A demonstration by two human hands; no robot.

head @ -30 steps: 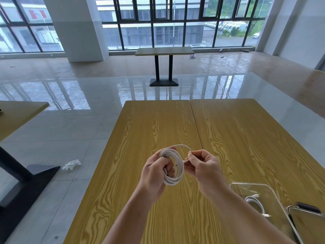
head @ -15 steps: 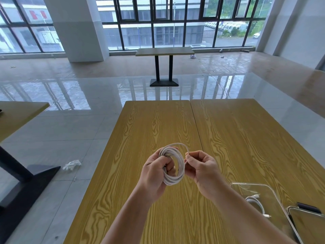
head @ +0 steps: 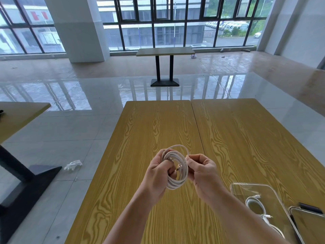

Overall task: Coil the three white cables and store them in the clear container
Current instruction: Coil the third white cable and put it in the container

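While held above the table [head: 158, 124]:
Coil [head: 175, 167]: upright ring, opening facing the camera.
Left hand [head: 159, 174]: fingers curled through it.
Right hand [head: 202, 170]: pinching its loose end.
Container [head: 249, 188]: one cable [head: 255, 206] inside.

Arms: on my feed, two bare forearms come in from the bottom edge, no sleeves in sight.
Left hand [head: 159, 175]: bare, no glove, ring or watch that I can see.
Right hand [head: 202, 170]: bare too, nothing on the wrist or on the fingers I can see.
Nails: short, as far as I can tell.
Rest of body: out of my view.
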